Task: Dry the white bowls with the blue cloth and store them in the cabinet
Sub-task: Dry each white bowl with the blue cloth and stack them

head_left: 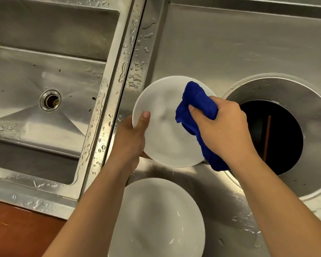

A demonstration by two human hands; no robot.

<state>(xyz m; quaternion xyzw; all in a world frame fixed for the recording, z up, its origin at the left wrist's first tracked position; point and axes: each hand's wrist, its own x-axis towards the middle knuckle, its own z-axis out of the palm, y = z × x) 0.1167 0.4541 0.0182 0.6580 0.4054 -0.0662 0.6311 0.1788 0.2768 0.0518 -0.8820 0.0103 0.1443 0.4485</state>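
Observation:
My left hand (132, 138) grips a white bowl (165, 134) by its left rim, thumb over the edge, holding it tilted above the steel counter. My right hand (222, 130) is closed on a bunched blue cloth (196, 102), which is pressed against the right inner side of that bowl; a tail of the cloth hangs below my wrist. A second white bowl (156, 219) stands upright on the counter below, partly covered by my left forearm, with water streaks inside. The cabinet is not in view.
A steel sink basin (67, 43) with a drain (50, 100) lies to the left, its rim beaded with water. A large round dark opening (278, 134) is sunk into the counter at the right. A brown wooden surface (17, 230) shows at the bottom left.

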